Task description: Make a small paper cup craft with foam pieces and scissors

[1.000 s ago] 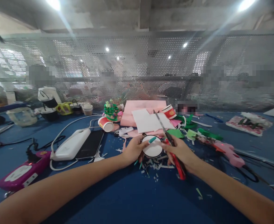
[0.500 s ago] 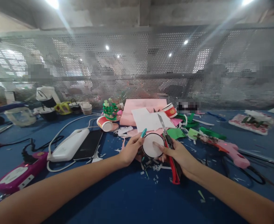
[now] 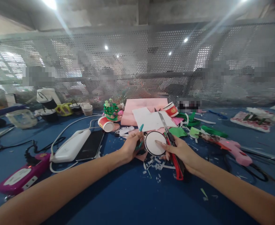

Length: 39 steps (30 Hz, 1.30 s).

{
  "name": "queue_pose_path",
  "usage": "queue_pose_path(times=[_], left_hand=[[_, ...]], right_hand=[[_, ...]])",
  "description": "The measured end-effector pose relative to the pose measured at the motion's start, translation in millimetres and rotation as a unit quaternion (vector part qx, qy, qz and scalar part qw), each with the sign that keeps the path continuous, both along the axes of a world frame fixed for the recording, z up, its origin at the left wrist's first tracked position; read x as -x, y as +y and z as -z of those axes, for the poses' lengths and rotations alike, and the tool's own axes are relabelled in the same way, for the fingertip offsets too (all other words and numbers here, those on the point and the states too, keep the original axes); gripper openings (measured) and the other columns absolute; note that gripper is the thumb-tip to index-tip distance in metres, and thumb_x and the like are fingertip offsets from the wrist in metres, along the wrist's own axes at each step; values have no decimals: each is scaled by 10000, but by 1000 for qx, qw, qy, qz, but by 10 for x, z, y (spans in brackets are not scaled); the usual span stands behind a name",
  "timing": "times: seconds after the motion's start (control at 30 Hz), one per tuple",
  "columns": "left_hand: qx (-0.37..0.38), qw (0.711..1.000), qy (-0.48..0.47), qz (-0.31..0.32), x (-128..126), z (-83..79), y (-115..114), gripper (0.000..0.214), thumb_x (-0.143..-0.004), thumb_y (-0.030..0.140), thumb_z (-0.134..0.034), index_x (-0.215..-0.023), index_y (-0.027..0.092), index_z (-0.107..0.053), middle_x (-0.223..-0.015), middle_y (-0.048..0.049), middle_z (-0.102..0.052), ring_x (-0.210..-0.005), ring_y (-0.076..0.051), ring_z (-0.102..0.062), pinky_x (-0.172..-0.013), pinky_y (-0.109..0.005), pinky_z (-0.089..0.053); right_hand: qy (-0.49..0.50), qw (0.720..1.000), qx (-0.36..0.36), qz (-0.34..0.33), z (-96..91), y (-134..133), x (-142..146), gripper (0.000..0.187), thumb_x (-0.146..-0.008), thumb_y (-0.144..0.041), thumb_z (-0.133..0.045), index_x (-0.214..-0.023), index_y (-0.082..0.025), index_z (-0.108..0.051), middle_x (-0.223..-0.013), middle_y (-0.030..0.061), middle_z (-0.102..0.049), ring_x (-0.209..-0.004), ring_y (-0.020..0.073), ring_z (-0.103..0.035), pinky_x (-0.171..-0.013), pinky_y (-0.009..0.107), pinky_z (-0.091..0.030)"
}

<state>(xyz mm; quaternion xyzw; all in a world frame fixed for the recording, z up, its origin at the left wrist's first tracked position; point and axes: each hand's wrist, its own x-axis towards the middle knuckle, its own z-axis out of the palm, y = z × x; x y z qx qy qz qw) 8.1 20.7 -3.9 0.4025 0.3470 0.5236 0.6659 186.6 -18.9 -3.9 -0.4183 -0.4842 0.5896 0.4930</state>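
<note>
My right hand (image 3: pixel 178 151) is closed round a red and black utility knife (image 3: pixel 177 168), its blade out and pointing away from me. The same hand pinches a round white piece with a black rim (image 3: pixel 153 142), with the thumb lying on its face. I cannot tell how deep this piece is. Just left of it, my left hand (image 3: pixel 131 145) is closed on a slim teal pen-like thing (image 3: pixel 141 127), mostly hidden by the fingers. Paper scraps (image 3: pixel 157 164) lie beneath the hands. Beyond them rest a white sheet (image 3: pixel 147 120) and pink paper (image 3: pixel 130 109).
Red paper cups (image 3: pixel 106 124) (image 3: pixel 171 109) and a small green paper tree (image 3: pixel 111 109) stand behind. Left are a phone (image 3: pixel 90 145), white power bank (image 3: pixel 71 146) and purple power strip (image 3: pixel 22 175) with cables. A pink glue gun (image 3: pixel 236 151) lies right.
My left hand has drawn slightly away from the white round piece, and a gap shows between them. The right hand still holds the knife and the piece, which has shifted slightly right and up.
</note>
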Motion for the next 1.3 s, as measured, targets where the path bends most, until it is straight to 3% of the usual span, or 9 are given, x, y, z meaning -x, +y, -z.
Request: queue_pose_path(times=[0.33, 0.6, 0.73, 0.9, 1.03, 1.1, 1.17, 1.23, 1.3], left_hand=[[-146, 981, 124, 27, 9, 83, -69, 369, -684, 505, -691, -788, 170, -576, -540, 72, -423, -425, -48, -328, -410, -185, -255], [-151, 981, 122, -6, -24, 16, -88, 283, -717, 419, -669, -806, 166, -576, -598, 38, -499, -510, -81, -397, -464, -199, -317], [-119, 984, 129, -34, -2, 34, -53, 277, -760, 422, -591, -673, 185, -477, -519, 59, -410, -428, -70, -352, -406, -195, -262], [-153, 950, 272, 7, 8, 63, -61, 250, -767, 389, -598, -694, 200, -452, -467, 67, -419, -355, -74, -364, -357, -194, -242], [-119, 945, 294, -80, 19, 92, 2, 190, -812, 311, -517, -690, 203, -419, -480, 72, -414, -371, -81, -404, -375, -190, -323], [-105, 955, 251, -113, 33, 91, 24, 167, -847, 340, -458, -754, 207, -421, -556, 52, -482, -467, -107, -501, -434, -210, -408], [-148, 959, 227, -86, 46, 70, 6, 187, -843, 386, -477, -880, 203, -460, -762, -4, -594, -704, -151, -606, -574, -256, -495], [-244, 936, 252, 8, 53, 33, -48, 411, -753, 407, -625, -1077, 201, -476, -1075, -68, -599, -1005, -213, -583, -786, -327, -511], [-326, 885, 315, 106, 56, 0, -105, 749, -617, 368, -768, -1254, 210, -408, -1294, -106, -493, -1192, -274, -477, -968, -402, -433]], right_hand=[[5, 1000, 2, 19, 40, 11, -10, 487, -546, -391, -845, -845, -214, -504, -447, -87, -541, -384, 117, -520, -558, 341, -573], [-7, 1000, -14, 11, -16, -56, 14, 425, -598, -368, -818, -828, -218, -494, -427, -79, -550, -394, 123, -536, -567, 334, -581], [-53, 997, -45, 12, -53, -83, 24, 409, -602, -339, -809, -799, -227, -468, -402, -94, -517, -343, 122, -508, -476, 326, -567], [-82, 995, -61, -3, -51, -119, 34, 390, -638, -342, -771, -822, -236, -444, -374, -113, -467, -286, 120, -459, -356, 295, -511], [-89, 994, -65, -11, -55, -108, 20, 393, -641, -335, -770, -819, -234, -435, -370, -116, -458, -281, 116, -449, -338, 278, -489], [-80, 995, -66, 3, -56, -87, 10, 411, -631, -337, -778, -828, -235, -432, -380, -121, -458, -286, 119, -455, -343, 288, -496], [-63, 995, -72, 30, -51, -61, -3, 439, -611, -335, -792, -839, -238, -429, -406, -128, -458, -294, 116, -458, -346, 293, -502], [-53, 994, -81, 46, -38, -39, -17, 456, -599, -331, -801, -861, -240, -438, -429, -129, -461, -302, 117, -469, -346, 290, -502], [-56, 993, -92, 49, -19, -28, -26, 457, -601, -340, -800, -883, -242, -454, -428, -124, -467, -302, 126, -480, -335, 284, -490]])
